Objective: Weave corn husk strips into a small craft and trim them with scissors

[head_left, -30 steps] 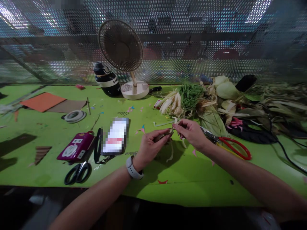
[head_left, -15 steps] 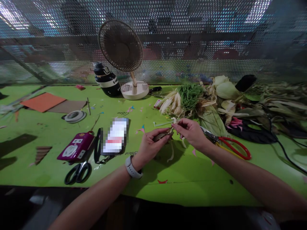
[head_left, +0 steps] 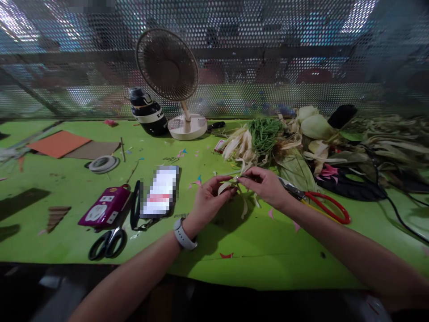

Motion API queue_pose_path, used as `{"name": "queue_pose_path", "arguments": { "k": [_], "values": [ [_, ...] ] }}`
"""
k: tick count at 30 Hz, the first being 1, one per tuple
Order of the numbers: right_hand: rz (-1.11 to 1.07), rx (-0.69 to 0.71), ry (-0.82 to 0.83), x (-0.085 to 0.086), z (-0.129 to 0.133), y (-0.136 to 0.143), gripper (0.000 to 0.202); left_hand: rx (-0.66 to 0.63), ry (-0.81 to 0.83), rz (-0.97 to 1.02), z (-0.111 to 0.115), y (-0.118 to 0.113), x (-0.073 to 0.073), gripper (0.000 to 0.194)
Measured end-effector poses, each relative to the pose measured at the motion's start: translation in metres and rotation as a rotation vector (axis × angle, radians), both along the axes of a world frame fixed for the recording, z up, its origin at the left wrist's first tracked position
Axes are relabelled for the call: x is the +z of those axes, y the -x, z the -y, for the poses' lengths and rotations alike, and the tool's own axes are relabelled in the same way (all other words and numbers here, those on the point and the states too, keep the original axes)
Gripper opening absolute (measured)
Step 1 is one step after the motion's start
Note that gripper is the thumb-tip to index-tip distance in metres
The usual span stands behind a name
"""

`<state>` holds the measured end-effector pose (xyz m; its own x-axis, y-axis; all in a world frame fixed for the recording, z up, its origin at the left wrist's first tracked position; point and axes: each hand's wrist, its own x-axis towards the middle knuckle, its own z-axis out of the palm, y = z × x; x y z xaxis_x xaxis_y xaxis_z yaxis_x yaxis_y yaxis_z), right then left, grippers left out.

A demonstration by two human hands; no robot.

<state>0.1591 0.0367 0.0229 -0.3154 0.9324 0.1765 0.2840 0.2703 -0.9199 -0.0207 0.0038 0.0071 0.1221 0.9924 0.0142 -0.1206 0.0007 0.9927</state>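
Observation:
Near the middle of the green table (head_left: 248, 264), my left hand (head_left: 212, 197) pinches a small piece of dried husk (head_left: 224, 187), pale on the side that shows. My right hand (head_left: 263, 184) meets it from the right, its thumb and finger closed on the same husk piece. Pale curled strips dangle below the fingertips. Red-handled scissors (head_left: 330, 208) lie beside my right forearm. Behind my hands sit a bundle of pale husk strips (head_left: 239, 145) and a heap of green string (head_left: 264, 134).
A phone (head_left: 161, 192), a purple pouch (head_left: 105, 206) and black scissors (head_left: 107, 243) lie at the left. Farther back stand a bottle (head_left: 149, 114) and a fan (head_left: 167, 67), before a perforated screen. More husks and a black cable (head_left: 395, 210) are at the right.
The husk piece has turned in my fingers and now shows a paler side. My right hand has shifted slightly left, and the hanging strips have swung.

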Motion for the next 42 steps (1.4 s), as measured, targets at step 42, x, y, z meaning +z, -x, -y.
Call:
{"name": "queue_pose_path", "arguments": {
  "k": [42],
  "values": [
    [0.966, -0.094, -0.155, 0.042, 0.027, -0.101, 0.016, 0.032, 0.248, 0.166, -0.003, 0.001, 0.003, 0.030]
  ]
}}
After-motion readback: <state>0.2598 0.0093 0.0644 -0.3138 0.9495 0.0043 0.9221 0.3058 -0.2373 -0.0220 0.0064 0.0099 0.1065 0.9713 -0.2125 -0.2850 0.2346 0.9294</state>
